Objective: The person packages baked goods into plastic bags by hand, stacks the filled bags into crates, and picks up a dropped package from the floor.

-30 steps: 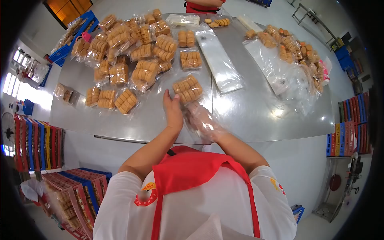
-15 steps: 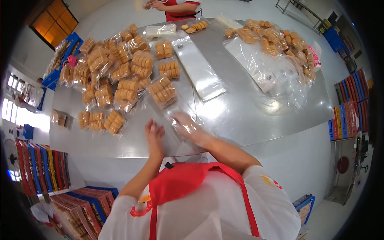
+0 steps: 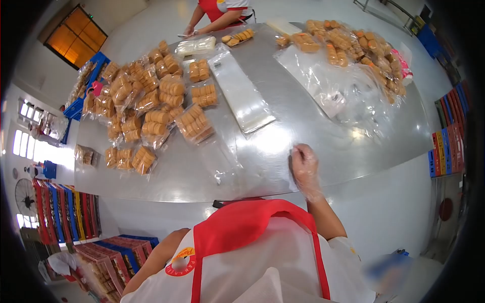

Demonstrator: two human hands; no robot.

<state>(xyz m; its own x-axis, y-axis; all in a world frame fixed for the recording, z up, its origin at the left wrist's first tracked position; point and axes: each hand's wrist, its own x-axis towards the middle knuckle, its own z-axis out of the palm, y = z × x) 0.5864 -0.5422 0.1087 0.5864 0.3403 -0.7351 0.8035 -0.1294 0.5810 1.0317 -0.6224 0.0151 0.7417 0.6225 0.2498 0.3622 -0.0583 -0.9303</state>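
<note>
My right hand (image 3: 304, 164), in a clear plastic glove, is at the near part of the metal table (image 3: 343, 164). Its fingers are curled closed; whatever they might hold is hidden. My left hand is out of sight, and only the upper part of that arm shows. Left of my right hand lies a flat clear plastic bag (image 3: 222, 169). Beyond it are a clear bag of round biscuits (image 3: 194, 123) and a long stack of flat clear bags (image 3: 245, 96).
Many filled biscuit bags (image 3: 146, 96) are heaped at the left. More biscuit packs (image 3: 348, 45) and loose clear plastic sheets (image 3: 328, 86) lie at the right. Across the table stands another person (image 3: 222, 15). Stacked crates (image 3: 116, 252) stand below left.
My right hand has moved right, away from the clear bag, and its fingers have curled. My left hand has left the table and gone out of view.
</note>
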